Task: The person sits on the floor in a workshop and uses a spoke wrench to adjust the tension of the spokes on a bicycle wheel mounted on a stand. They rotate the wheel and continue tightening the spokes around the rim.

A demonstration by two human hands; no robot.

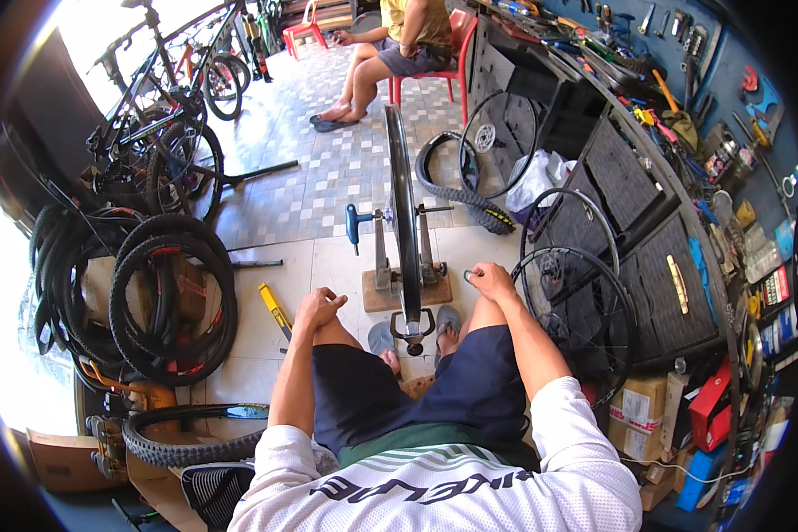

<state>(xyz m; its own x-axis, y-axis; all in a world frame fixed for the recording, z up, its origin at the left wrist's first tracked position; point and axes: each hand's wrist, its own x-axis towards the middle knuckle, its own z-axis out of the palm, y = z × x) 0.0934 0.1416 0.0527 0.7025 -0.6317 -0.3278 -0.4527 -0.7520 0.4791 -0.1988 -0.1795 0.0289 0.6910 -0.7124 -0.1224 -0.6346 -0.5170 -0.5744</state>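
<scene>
L hand (317, 310) loosely open, R hand (492, 282) pinching sm. dark item (468, 276), wheel (402, 204) betw.

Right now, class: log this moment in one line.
left hand: at left knee | right hand: at right knee | wheel: upright in stand

Loc. type: bike repair wkshp. Indicators: wheel (402, 204) in truing stand (381, 257), ctr.; tyres (121, 301) grouped L; bikes (176, 133) parked far L; wall-hung tools (692, 64) far R.
</scene>
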